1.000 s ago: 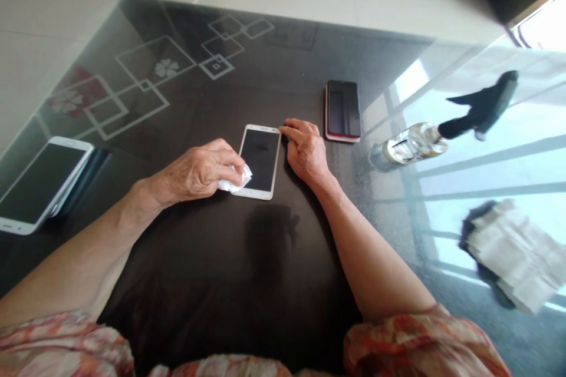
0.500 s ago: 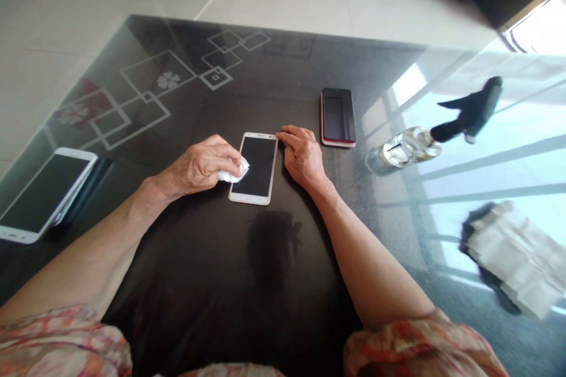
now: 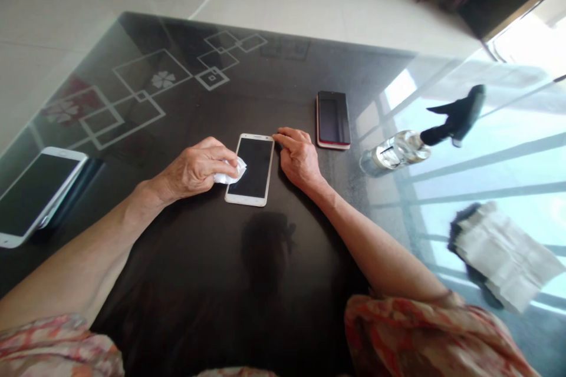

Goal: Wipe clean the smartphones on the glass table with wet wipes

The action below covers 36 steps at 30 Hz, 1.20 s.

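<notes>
A white smartphone (image 3: pixel 250 168) with a dark screen lies flat on the black glass table. My left hand (image 3: pixel 198 168) is closed around a crumpled white tissue (image 3: pixel 230 172), pressed to the left edge of the screen. At the phone's upper right corner, my right hand (image 3: pixel 299 156) has its fingers curled, with the fingertips gripping the edge. Part of the tissue is hidden under my left fingers.
Stacked phones lie at the left, a white phone (image 3: pixel 38 191) on top. Ahead on the right is another stack with a dark phone (image 3: pixel 333 118). A clear spray bottle (image 3: pixel 400 150) with a black trigger stands right, beyond a folded pale cloth (image 3: pixel 508 253) on something dark.
The whole view has shifted slightly, so the table's things appear a little further left. Both hands keep their places at the phone, and the tissue stays at its left edge.
</notes>
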Each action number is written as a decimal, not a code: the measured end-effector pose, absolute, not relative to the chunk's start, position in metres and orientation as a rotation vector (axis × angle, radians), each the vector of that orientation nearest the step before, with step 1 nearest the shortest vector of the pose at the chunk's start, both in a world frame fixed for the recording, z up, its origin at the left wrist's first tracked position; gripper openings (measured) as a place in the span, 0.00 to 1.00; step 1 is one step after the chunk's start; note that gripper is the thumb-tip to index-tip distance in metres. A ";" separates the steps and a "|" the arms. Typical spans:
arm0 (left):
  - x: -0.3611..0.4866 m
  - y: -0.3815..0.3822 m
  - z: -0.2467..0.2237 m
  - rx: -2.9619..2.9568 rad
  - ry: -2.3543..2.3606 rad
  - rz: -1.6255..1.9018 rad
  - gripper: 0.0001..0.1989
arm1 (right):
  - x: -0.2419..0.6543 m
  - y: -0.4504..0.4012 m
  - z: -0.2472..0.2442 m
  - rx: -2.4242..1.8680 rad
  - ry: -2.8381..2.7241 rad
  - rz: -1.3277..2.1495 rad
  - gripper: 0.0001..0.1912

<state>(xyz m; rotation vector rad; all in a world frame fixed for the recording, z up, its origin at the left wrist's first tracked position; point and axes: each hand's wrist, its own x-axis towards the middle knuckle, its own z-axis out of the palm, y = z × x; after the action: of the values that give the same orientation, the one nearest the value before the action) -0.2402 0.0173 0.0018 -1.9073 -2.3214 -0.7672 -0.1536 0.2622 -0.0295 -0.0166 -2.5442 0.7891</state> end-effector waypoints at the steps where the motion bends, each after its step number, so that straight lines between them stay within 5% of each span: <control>1: -0.240 0.017 0.001 -1.892 -2.334 -0.768 0.21 | -0.153 0.262 -0.029 -0.023 -2.542 0.803 0.23; 36: -0.286 0.060 0.003 -1.795 -2.242 -0.537 0.19 | -0.151 0.262 -0.027 -0.028 -2.567 0.837 0.22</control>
<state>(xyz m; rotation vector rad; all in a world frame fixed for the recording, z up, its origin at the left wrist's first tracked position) -0.2864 0.0604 0.0026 -1.7949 -2.2422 -0.5370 -0.1512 0.2618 -0.0271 -0.0284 -2.5674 0.8369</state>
